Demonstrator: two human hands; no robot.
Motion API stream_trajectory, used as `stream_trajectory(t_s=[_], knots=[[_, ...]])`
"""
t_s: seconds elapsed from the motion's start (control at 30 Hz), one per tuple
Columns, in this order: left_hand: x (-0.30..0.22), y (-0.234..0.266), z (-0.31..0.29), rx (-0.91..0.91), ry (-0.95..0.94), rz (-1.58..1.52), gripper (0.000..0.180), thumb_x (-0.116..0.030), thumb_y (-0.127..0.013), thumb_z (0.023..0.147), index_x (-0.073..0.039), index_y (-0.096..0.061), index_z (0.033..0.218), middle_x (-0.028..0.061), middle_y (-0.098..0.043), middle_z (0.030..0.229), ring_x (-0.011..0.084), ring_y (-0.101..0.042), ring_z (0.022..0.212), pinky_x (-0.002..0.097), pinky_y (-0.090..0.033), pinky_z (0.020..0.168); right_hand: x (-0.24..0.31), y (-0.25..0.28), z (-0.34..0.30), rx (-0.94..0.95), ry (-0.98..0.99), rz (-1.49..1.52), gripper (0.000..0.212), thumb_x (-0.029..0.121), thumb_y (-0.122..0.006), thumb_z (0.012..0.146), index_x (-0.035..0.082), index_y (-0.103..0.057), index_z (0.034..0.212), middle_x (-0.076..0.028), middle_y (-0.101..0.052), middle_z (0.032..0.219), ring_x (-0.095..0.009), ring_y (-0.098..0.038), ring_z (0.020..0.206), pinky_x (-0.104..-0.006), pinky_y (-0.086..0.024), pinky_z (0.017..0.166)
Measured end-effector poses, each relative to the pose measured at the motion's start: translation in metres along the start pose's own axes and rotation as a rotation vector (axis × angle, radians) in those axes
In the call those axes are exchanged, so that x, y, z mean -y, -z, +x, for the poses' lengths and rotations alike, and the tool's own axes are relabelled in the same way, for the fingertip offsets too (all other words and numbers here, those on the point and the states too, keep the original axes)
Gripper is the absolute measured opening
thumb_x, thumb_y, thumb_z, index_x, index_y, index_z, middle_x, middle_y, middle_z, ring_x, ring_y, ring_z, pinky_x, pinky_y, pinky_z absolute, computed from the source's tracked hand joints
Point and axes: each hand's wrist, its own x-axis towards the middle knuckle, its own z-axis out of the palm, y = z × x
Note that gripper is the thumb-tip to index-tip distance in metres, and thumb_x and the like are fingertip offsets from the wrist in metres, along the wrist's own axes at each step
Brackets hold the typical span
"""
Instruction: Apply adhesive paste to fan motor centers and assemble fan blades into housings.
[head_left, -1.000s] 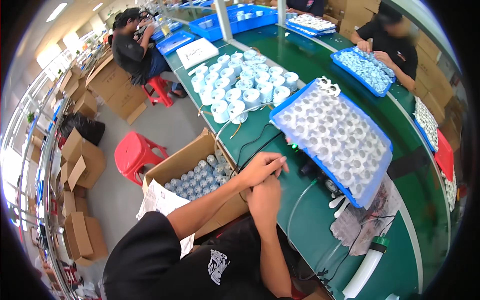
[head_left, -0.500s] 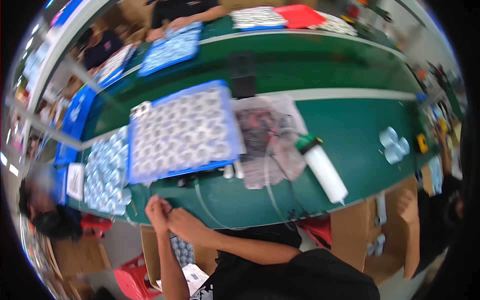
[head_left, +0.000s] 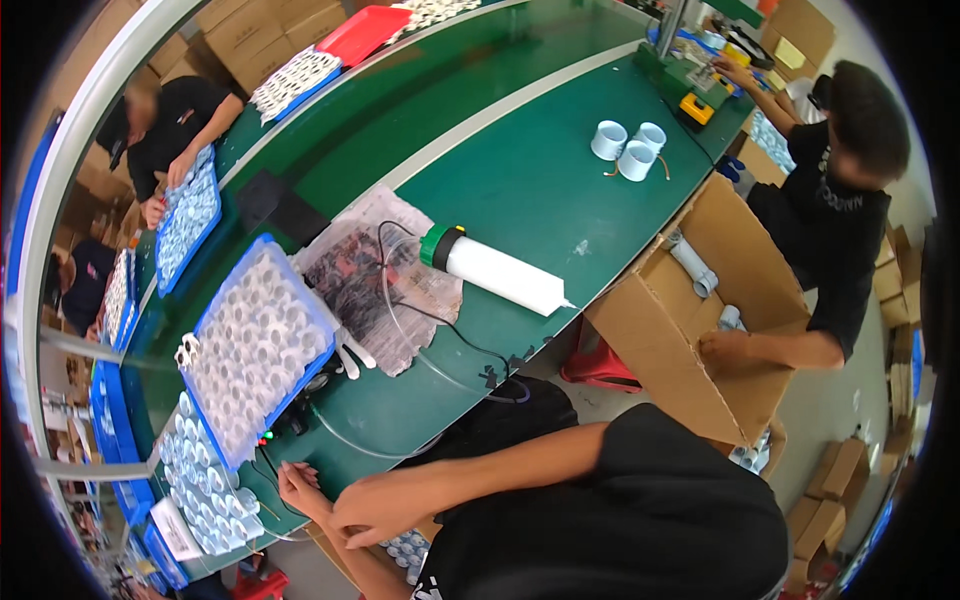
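Observation:
Near the table's front edge, my left hand (head_left: 301,488) has its fingers loosely bent and a little apart, with nothing visible in them. My right hand (head_left: 378,507) lies across my left wrist, its fingers curled against it. Just beyond the left hand is a blue tray (head_left: 333,345) filled with rows of small white round parts under a clear sheet. Light blue plastic cups (head_left: 205,490) stand in a dense group left of my hands. A white cartridge tube (head_left: 505,278) with a green and black cap lies farther right, a thin clear hose (head_left: 390,300) near it.
A stained paper sheet (head_left: 425,330) lies beside the tray. Three light blue pipe pieces (head_left: 637,160) stand at the far right. A cardboard box (head_left: 640,340) is at the table's right edge, with a co-worker's hand (head_left: 725,350) inside. Another person handles a blue tray (head_left: 190,225) across the table.
My view has swung to the right and tilted, so the co-worker and box now show more fully. My right hand has shifted from my left hand onto my left wrist.

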Motion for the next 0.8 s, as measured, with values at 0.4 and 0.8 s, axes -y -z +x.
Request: stream_trajectory(t_s=[0.4, 0.8], knots=[[-0.021, -0.015, -0.004, -0.024, 0.023, 0.035, 0.041, -0.024, -0.047, 0.104, -0.001, -0.051, 0.070, 0.0027, -0.052, 0.063, 0.0065, -0.044, 0.053, 0.0235, -0.034, 0.051, 0.031, 0.351, -0.416, -1.030, -1.319, -1.154, 0.058, 0.004, -0.069, 0.079, 0.015, -0.044, 0.130, -0.017, -0.059, 0.114, -0.031, -0.059, 0.108, -0.0408, -0.048, 0.092], [-0.023, -0.002, -0.015, -0.125, 0.114, 0.054, 0.040, -0.029, -0.048, 0.102, -0.002, -0.056, 0.074, 0.0023, -0.054, 0.066, 0.0083, -0.047, 0.057, 0.0233, -0.040, 0.053, -0.023, 0.395, -0.414, -0.862, -1.208, -1.279, 0.040, 0.007, -0.066, 0.074, 0.007, -0.064, 0.115, -0.017, -0.066, 0.108, -0.036, -0.062, 0.103, -0.0413, -0.051, 0.090]])
